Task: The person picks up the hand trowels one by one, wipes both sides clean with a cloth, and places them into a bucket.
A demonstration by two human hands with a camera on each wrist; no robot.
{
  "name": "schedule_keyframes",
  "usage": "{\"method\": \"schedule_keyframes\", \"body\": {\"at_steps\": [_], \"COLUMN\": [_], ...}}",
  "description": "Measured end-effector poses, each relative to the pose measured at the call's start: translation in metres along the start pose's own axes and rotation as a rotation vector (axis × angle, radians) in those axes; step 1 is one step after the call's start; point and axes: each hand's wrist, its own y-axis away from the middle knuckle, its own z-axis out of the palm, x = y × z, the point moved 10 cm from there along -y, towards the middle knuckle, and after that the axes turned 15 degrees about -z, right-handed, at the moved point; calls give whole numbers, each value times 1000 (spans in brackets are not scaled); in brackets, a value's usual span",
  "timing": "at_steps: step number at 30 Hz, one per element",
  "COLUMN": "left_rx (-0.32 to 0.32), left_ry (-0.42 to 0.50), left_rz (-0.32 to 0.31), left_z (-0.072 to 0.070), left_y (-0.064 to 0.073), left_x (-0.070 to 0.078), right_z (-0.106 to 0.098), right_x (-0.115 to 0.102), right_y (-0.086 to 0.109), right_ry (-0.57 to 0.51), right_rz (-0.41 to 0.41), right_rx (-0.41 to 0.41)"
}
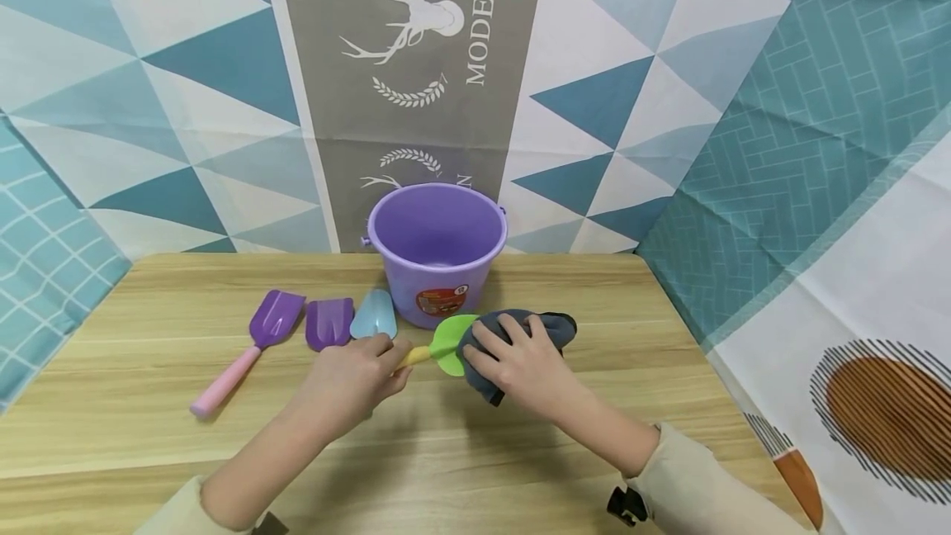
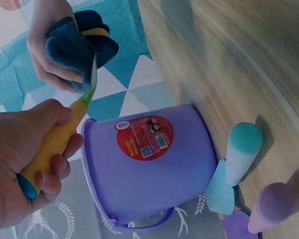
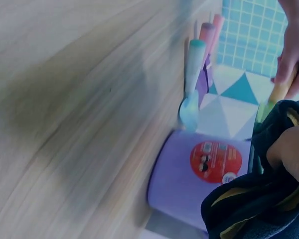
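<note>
Purple bucket (image 1: 440, 279): upright on the wooden table (image 1: 594, 287). In front of the bucket, the left hand (image 1: 360, 370), fingers curled, grips the yellow handle (image 2: 55, 143) of a green shovel (image 1: 447, 345); the right hand (image 1: 523, 362), fingers bent, clasps a dark blue cloth (image 2: 71, 47) against it. Left of the bucket: a light-blue shovel (image 1: 375, 316), two purple shovels (image 1: 330, 322).

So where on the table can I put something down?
There's bare wood on the right of the table, between the dark blue cloth and the right edge. There's more left of the leftmost shovel, up to the left edge. It's crowded left of the purple bucket, where shovels lie close together, and in front, where the cloth and green shovel are.
</note>
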Motion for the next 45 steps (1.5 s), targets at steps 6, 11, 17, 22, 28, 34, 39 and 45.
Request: {"method": "schedule_keyframes", "body": {"at_steps": [6,11,17,22,28,34,39,45], "left_rx": [51,25,11,9,30,58,75,77], "left_ry": [28,37,25,1,-16,-8,0,19], "left_rz": [21,7,-25,-32,-30,-2,17,13], "left_z": [-5,-5,-4,0,0,-4,-9,-13], "left_y": [5,5,4,4,3,4,6,10], "left_x": [-4,-9,-14,-13,-10,-5,-6,-13], "right_z": [6,5,-2,-14,-17,-13,-7,1], "right_x": [14,23,23,7,-3,-6,-1,13], "right_y": [11,20,22,11,2,-3,1,11], "right_ry": [4,-16,-73,-65,-41,-28,-55,-84], "right_rz": [40,76,93,34,4,-4,15,66], "right_rx": [-37,-8,49,114,137,116,53,-11]}}
